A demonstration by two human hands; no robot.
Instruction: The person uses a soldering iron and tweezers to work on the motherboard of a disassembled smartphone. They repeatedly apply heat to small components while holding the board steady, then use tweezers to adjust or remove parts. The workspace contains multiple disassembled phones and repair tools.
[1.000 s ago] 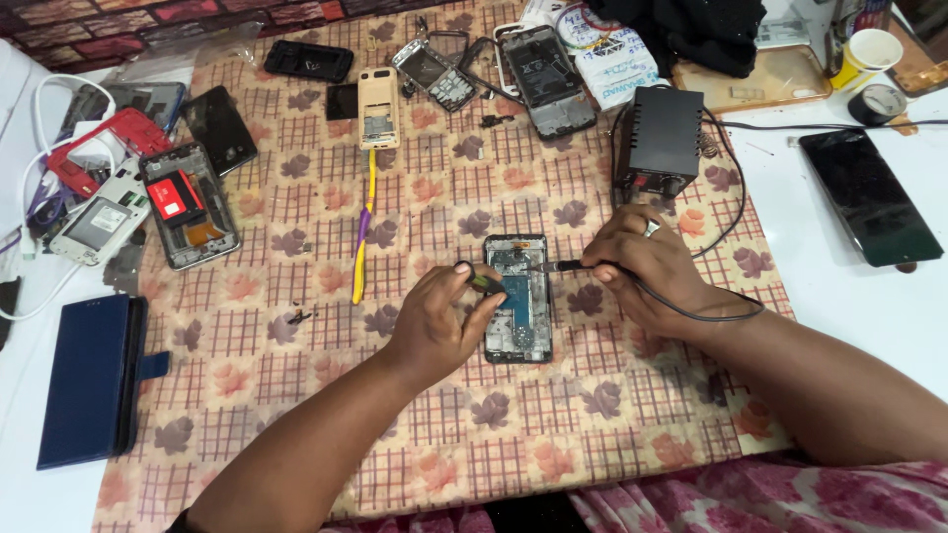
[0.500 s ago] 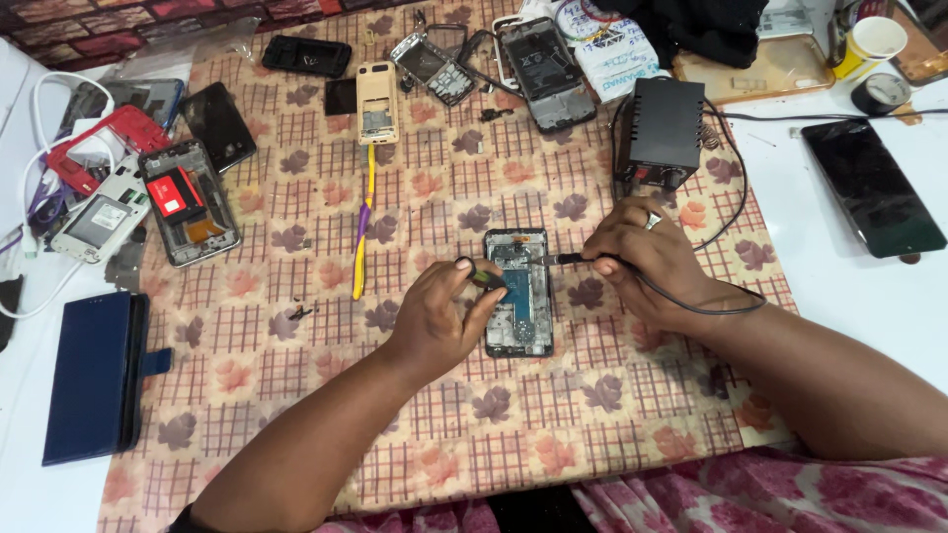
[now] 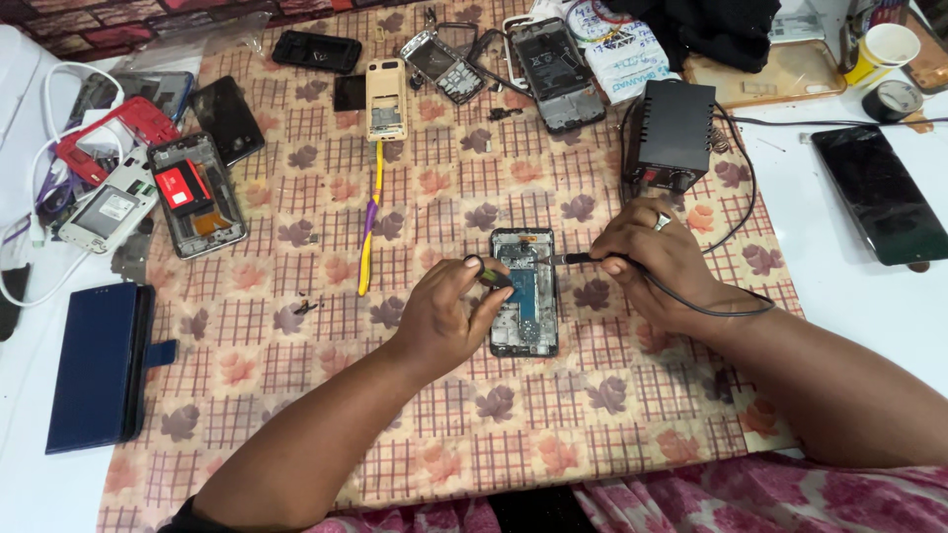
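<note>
— Where is the opened phone?

— The opened phone [image 3: 525,292] lies flat on the patterned cloth [image 3: 434,415] that covers the worktop [image 3: 859,286], about the middle of the view, its back off and the board showing. It sits between the two hands.

— What is the left hand doing?

— The left hand [image 3: 446,318] rests at the phone's left edge. Its fingers [image 3: 481,265] are pinched shut on a small dark tool [image 3: 497,275] whose tip is over the upper part of the board. I cannot tell what kind of tool it is.

— And the right?

— The right hand [image 3: 657,255] grips a soldering iron [image 3: 583,260] like a pen, fingers closed round the handle, the tip pointing left to the phone's upper right edge. A ring shows on one finger. The black cable [image 3: 691,306] runs from the handle, round the wrist and back up to the black box-shaped station [image 3: 674,134] just above the hand.

— What else lies about?

— A yellow and purple strip-like tool [image 3: 369,222] lies left of the phone, below a beige keypad phone [image 3: 386,99]. Further left are an open phone with a red part [image 3: 194,193], a white phone back [image 3: 107,214] and a blue wallet case [image 3: 97,363]. Near the top lies a phone frame with its battery showing [image 3: 553,71]. A black phone [image 3: 877,192] lies on the bare white surface at the right, with a paper cup [image 3: 882,49] and a tape roll [image 3: 894,99] above it.
</note>
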